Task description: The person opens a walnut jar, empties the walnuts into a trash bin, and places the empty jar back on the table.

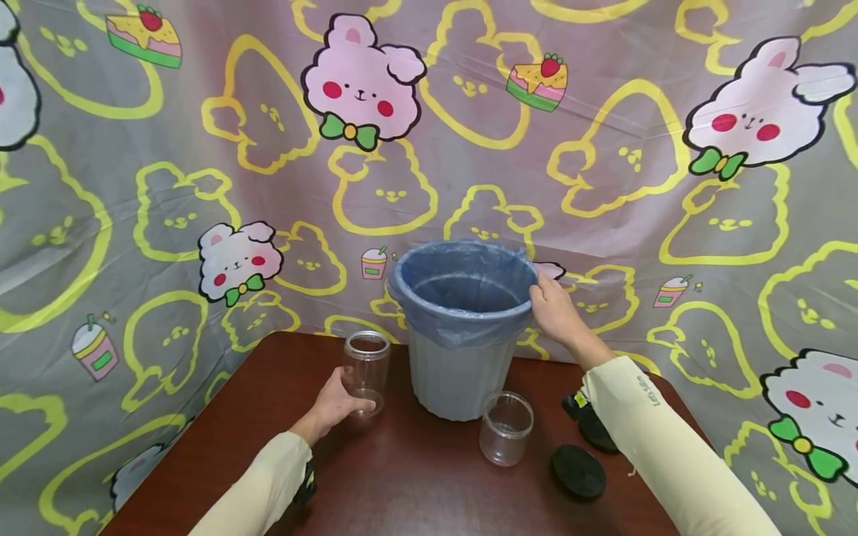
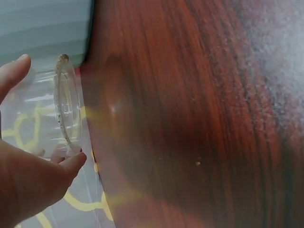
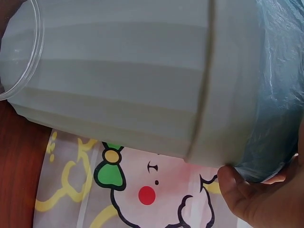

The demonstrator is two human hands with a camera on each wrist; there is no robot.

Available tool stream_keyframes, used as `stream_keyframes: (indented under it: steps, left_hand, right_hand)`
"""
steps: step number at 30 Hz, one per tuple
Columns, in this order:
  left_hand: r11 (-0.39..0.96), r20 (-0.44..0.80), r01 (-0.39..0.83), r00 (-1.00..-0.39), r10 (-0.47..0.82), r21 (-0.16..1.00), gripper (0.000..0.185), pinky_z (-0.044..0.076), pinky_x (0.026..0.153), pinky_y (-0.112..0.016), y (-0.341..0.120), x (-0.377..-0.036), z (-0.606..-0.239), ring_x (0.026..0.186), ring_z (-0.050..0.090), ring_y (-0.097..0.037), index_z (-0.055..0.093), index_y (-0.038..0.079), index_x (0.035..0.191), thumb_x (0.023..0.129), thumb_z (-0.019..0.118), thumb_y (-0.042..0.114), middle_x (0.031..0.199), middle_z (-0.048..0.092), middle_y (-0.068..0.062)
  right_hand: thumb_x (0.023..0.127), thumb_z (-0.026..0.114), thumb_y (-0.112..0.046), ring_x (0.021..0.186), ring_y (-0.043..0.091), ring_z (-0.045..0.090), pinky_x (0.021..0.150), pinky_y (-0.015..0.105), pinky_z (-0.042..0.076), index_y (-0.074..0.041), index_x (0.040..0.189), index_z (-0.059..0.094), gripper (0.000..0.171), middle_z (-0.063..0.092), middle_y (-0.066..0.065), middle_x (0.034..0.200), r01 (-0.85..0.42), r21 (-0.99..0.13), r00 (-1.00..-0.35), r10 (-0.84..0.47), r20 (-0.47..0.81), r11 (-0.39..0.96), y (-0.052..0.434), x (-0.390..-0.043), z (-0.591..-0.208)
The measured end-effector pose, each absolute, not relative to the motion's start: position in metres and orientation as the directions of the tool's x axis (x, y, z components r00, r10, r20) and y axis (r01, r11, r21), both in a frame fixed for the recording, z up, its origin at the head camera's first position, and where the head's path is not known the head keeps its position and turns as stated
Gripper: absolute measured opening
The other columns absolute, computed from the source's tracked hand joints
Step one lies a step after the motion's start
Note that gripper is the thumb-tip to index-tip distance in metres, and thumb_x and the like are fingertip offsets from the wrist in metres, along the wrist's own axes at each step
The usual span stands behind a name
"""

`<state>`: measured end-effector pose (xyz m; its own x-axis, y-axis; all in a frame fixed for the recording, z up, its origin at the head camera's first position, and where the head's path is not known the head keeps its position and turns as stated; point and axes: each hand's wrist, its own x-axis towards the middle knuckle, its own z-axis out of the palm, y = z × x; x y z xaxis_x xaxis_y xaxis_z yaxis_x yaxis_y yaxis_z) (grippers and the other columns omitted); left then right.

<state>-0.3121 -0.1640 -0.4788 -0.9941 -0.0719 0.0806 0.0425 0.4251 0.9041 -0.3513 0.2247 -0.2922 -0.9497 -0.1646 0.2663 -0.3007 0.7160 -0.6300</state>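
L hand (image 1: 338, 406) wrapped round tall jar (image 1: 366, 370), upright on tabletop (image 1: 415, 491) left of bin (image 1: 462, 327). R hand (image 1: 555, 309) pinching liner (image 1: 469, 286) at bin rim. Best to keep rim steady, lift jar straight, clear edge w/o snagging liner.

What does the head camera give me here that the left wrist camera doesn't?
Only the head view shows the right hand gripping the bag-lined rim of the grey bin, a shorter clear jar in front of the bin, and two black lids beside the right sleeve. Only the left wrist view shows, close up, the rim of the tall clear jar between the thumb and fingers, and the table's grain. Both show the left hand holding that tall jar on the red-brown table, with the bin just beyond it.
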Motion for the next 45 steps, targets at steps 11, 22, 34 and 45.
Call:
stream_keyframes:
  steps: [11,22,34,45]
  left_hand:
    - [0.447,0.085,0.046,-0.994,-0.068,0.893,0.078,0.039,0.091,-0.047,-0.165,-0.314,-0.489,0.106,0.051,-0.035,0.043,-0.005,0.122,0.059,0.087,0.008,0.114,0.054,-0.020]
    - [0.466,0.029,0.015,-0.999,-0.022,0.885,0.078,0.041,0.090,-0.046,-0.166,-0.312,-0.495,0.106,0.052,-0.033,0.045,-0.002,0.121,0.058,0.089,0.012,0.114,0.056,-0.017]
    - [0.510,0.022,0.006,-0.999,-0.025,0.860,0.082,0.038,0.094,-0.049,-0.169,-0.312,-0.496,0.111,0.051,-0.037,0.044,-0.002,0.121,0.054,0.090,0.008,0.118,0.058,-0.019]
    - [0.540,0.039,0.020,-0.999,-0.024,0.842,0.094,0.036,0.096,-0.052,-0.167,-0.312,-0.493,0.114,0.049,-0.041,0.041,-0.003,0.129,0.049,0.091,0.005,0.123,0.056,-0.022]
  right_hand:
    - [0.102,0.018,-0.026,0.140,0.038,0.007,0.110,0.052,0.012,0.005,0.148,0.008,0.056,0.009,0.024,0.153,-0.310,-0.627,-0.947,-0.174,0.269,0.715,0.222,-0.351,-0.291]
    - [0.102,0.020,-0.022,0.140,0.039,0.009,0.111,0.051,0.012,0.008,0.146,0.010,0.055,0.012,0.027,0.152,-0.319,-0.606,-0.942,-0.173,0.288,0.729,0.216,-0.349,-0.290]
    - [0.101,0.019,-0.023,0.140,0.038,0.008,0.111,0.051,0.011,0.006,0.147,0.009,0.055,0.009,0.024,0.153,-0.313,-0.618,-0.944,-0.168,0.283,0.721,0.219,-0.348,-0.291]
    - [0.101,0.017,-0.025,0.140,0.037,0.007,0.111,0.051,0.011,0.004,0.148,0.008,0.056,0.010,0.023,0.154,-0.315,-0.620,-0.944,-0.167,0.286,0.718,0.222,-0.351,-0.289]
